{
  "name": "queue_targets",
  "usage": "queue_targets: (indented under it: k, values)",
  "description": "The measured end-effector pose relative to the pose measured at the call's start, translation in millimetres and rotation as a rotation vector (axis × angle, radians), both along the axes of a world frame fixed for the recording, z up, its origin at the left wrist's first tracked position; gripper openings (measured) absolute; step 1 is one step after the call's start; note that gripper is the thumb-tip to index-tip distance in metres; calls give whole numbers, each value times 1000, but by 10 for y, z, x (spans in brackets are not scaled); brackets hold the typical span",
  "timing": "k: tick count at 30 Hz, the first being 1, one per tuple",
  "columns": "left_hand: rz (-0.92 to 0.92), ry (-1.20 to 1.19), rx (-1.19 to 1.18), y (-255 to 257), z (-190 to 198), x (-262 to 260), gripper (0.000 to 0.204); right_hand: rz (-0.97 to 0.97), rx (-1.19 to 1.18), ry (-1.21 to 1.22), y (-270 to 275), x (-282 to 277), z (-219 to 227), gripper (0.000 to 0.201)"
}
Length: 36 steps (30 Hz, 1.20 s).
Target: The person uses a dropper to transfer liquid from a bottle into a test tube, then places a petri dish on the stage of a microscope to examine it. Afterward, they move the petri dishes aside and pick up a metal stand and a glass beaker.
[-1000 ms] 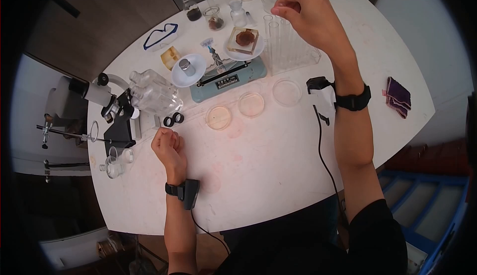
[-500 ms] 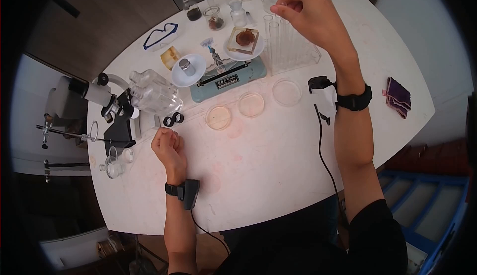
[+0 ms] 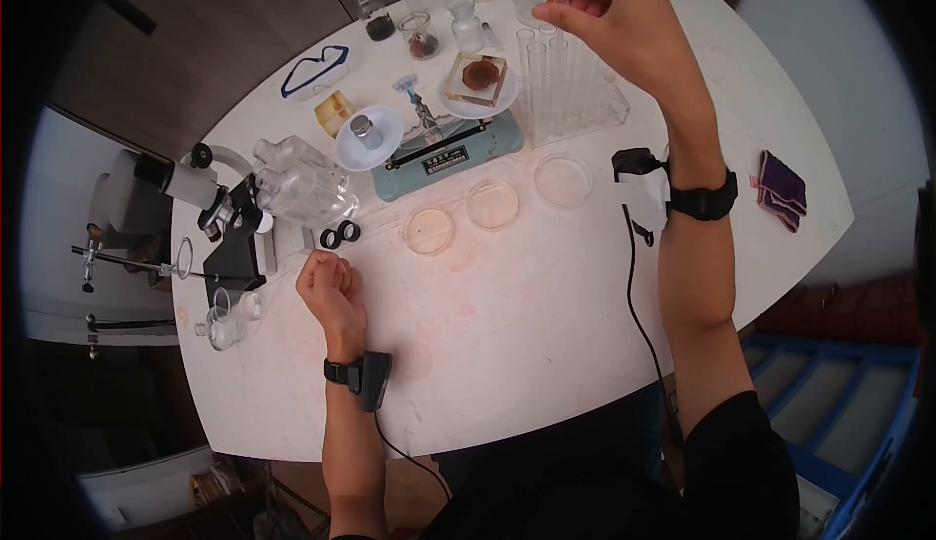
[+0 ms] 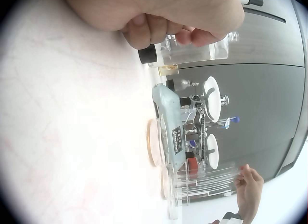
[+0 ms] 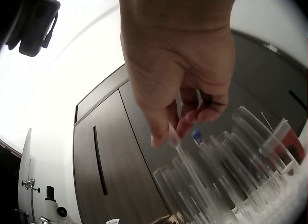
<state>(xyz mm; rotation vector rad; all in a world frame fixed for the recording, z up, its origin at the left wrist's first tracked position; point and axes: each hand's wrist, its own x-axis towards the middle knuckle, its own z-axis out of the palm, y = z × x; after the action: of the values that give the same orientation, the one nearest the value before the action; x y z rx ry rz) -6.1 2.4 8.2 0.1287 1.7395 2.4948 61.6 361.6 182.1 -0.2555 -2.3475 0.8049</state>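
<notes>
At the back right of the table, my right hand (image 3: pixel 624 28) is above a clear rack (image 3: pixel 621 107) of glass test tubes. Thumb and fingers pinch the top end of one test tube (image 5: pixel 190 168), which slants down among the others in the right wrist view. Several more tubes (image 5: pixel 257 130) stand close beside it. My left hand (image 3: pixel 330 289) rests on the table with loosely curled fingers and nothing in them. Just beyond it lie two small black rings (image 3: pixel 339 236) and a large clear bottle (image 3: pixel 304 187).
A balance (image 3: pixel 448 162) carries a metal weight (image 3: pixel 366 131) and a block with a brown specimen (image 3: pixel 480 76). Petri dishes (image 3: pixel 429 232) lie in front. A microscope (image 3: pixel 200 194) stands left, goggles (image 3: pixel 317 72) and small jars (image 3: pixel 419 38) behind, a dark cloth (image 3: pixel 780 192) right.
My right hand and wrist have shifted slightly to the right and tilted a little, the fingers still pinching at the tube tops. The left hand has stayed in place.
</notes>
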Motion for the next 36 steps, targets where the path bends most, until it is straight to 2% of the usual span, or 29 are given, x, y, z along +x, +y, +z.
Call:
queue_targets:
  k: [8,10,23,25,32,36]
  values:
    - [-1,3,2,-1,-2,-1,20,-46,-47,44,-56,119,143,17]
    - [17,-11,-8,2,-3,-1,21,-39,25,159,-15,104,100,15]
    - [27,-13,-23,34,46,21,23,-93,-18,366,-28,213,205,9]
    - [21,-13,-15,31,44,19,23,-43,-203,338,55,188,218,9]
    - [31,-13,-18,31,31,14,22,18,-205,448,34,212,211,8]
    - [18,-9,-17,24,32,13,23,-48,-157,486,-52,194,203,8]
